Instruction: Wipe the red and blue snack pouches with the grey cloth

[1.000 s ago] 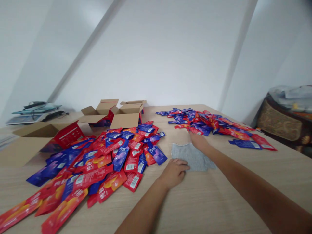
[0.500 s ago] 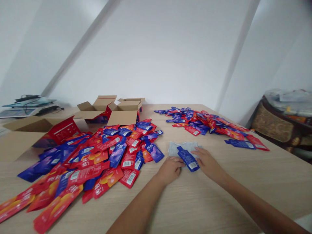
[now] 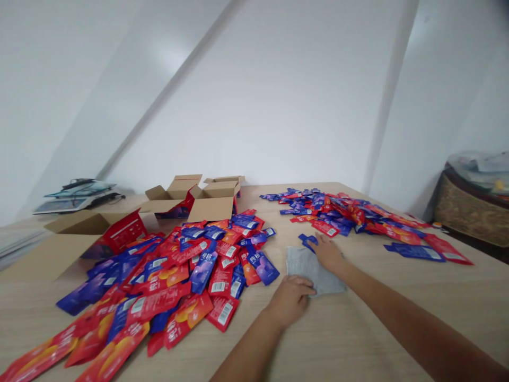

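My right hand (image 3: pixel 328 253) is on a small blue pouch (image 3: pixel 308 241), just past the far edge of a grey cloth (image 3: pixel 318 273). Its fingers cover part of the pouch, and only the spouted end and one side show. The cloth lies flat on the table with nothing else on it. My left hand (image 3: pixel 291 300) rests at the cloth's near left corner, its fingers lying over the edge and pressing it down.
A large heap of red and blue pouches (image 3: pixel 170 265) covers the table (image 3: pixel 358 339) on the left. A second heap (image 3: pixel 338 212) lies at the back right. Opened cartons (image 3: pixel 75 239) stand at the left and back. A patterned chair (image 3: pixel 473 207) is at the right.
The blue pouch has gone from on top of the cloth to beyond its far edge, with my right hand on it. My left hand stays by the cloth. The view has shifted slightly.
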Motion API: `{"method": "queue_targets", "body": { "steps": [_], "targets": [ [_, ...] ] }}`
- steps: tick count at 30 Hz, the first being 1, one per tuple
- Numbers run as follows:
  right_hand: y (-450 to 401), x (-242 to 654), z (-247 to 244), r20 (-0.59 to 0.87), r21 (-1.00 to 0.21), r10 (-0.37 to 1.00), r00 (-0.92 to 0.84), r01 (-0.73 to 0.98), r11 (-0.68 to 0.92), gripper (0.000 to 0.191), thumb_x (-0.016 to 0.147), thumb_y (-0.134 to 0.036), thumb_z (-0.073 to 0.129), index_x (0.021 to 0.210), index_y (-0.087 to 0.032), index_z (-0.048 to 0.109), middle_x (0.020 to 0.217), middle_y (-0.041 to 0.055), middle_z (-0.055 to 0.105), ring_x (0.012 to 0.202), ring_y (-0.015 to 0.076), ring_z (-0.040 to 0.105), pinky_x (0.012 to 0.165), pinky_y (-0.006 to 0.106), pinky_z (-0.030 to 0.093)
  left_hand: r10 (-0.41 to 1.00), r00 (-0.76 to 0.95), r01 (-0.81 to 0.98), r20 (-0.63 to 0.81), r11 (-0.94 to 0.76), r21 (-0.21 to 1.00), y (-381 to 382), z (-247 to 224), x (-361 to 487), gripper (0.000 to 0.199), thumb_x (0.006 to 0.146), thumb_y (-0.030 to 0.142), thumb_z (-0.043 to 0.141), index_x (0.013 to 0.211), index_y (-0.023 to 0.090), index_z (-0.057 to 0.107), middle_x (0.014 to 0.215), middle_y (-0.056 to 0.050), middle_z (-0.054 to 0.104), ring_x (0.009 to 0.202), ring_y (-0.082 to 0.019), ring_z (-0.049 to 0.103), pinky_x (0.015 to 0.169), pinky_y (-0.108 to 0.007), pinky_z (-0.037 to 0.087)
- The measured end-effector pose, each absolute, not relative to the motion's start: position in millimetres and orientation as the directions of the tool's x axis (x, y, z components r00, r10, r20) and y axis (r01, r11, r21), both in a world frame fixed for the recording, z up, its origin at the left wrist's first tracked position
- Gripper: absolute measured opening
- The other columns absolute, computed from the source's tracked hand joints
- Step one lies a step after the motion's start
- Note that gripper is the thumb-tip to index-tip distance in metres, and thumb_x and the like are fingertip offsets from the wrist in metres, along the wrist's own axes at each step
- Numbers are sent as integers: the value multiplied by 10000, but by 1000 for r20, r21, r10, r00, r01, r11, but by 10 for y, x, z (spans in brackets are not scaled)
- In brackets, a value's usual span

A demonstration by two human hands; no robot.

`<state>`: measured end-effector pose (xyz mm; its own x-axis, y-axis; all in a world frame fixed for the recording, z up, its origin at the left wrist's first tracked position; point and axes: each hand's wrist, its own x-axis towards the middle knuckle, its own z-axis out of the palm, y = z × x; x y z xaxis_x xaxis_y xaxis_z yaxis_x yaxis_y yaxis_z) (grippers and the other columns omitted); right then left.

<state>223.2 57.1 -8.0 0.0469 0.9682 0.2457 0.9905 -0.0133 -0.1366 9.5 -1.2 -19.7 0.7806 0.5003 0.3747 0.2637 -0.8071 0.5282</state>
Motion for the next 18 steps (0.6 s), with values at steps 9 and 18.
{"method": "queue_targets", "body": {
  "steps": [9,18],
  "targets": [
    [988,2171,323,118,-586,980,160,808,-61,494,712,-82,576,1203,-132,544,900,73,687,772,166,636,717,271,482,500,772,241,392,-801,548,25,-205,109,469,675,8,463,1003,236,708,1091,-33,669,1047,-176,574,966,-361,396],
    [1678,1498,918,281,-569,959,-34,799,195,463,917,-387,407,1358,-248,404,1251,73,587,1098,157,554,926,304,408,530,774,262,346,-766,587,11,-214,85,493,672,-6,474,1038,238,695,1155,-31,650,1086,-171,561,991,-356,381]
  ]
}}
